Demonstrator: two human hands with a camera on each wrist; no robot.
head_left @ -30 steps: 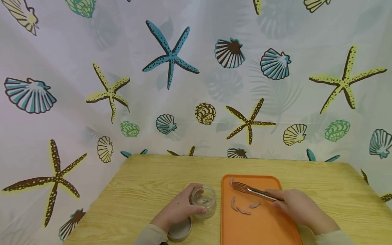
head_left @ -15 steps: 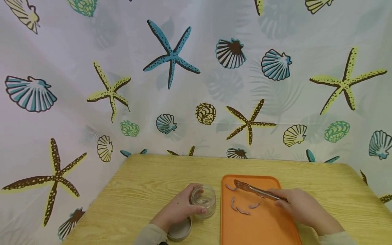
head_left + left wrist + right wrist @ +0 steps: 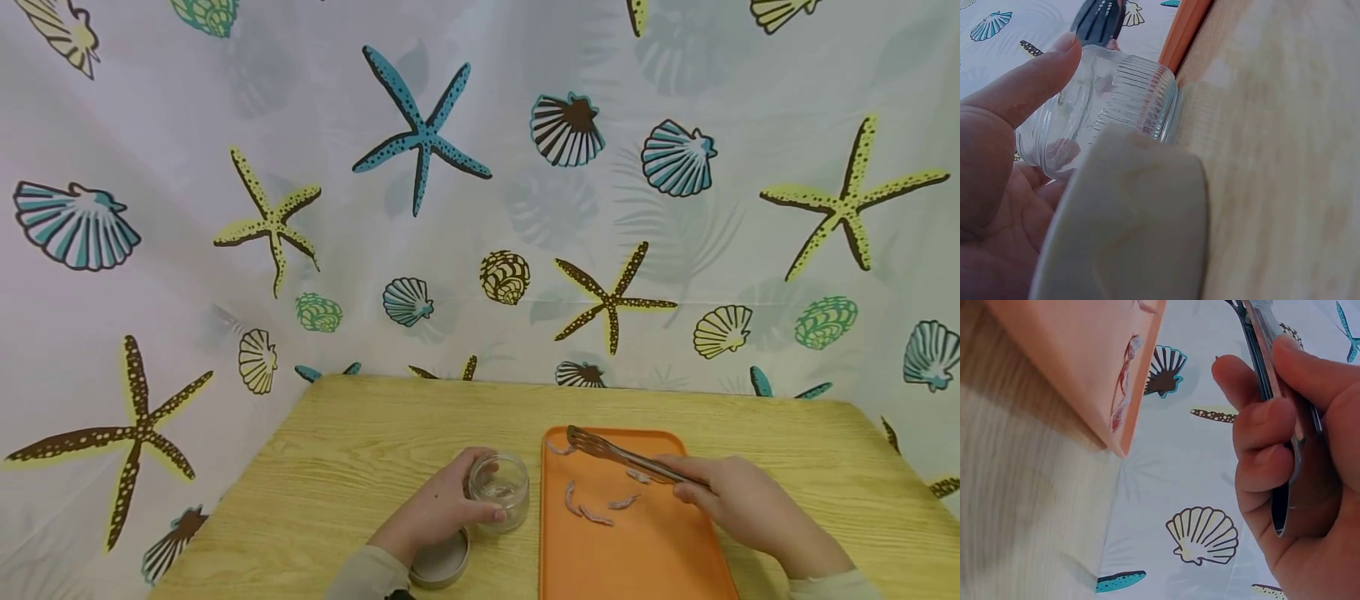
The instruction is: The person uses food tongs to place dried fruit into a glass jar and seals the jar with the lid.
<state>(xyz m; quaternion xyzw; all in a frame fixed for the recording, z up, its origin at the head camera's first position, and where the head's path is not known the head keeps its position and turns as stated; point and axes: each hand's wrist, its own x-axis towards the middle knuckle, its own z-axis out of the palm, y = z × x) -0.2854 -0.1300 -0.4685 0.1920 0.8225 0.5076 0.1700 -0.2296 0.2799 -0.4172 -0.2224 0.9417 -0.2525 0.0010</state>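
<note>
My left hand (image 3: 438, 507) holds a clear glass jar (image 3: 504, 492) round its side, beside the tray's left edge. The jar is uncapped, with no contents showing from above. A round lid (image 3: 441, 560) lies on the table by my left wrist. My right hand (image 3: 742, 504) grips metal tongs (image 3: 626, 457) by the handle, their tips over the far left corner of the orange tray (image 3: 633, 550). Close under the tips lies a thin pinkish-grey strip (image 3: 557, 448); more such strips (image 3: 596, 517) are scattered across the tray. Reddish streaks show on a strip (image 3: 1125, 384) in the right wrist view.
A wood-grain table (image 3: 360, 442) carries everything. A white curtain (image 3: 465, 208) printed with starfish and shells rises behind its far edge and along both sides.
The tongs have risen slightly and turned with my right hand, which shifted a little right. The far-corner strip has moved left and now lies sideways. My left hand and the jar stay put.
</note>
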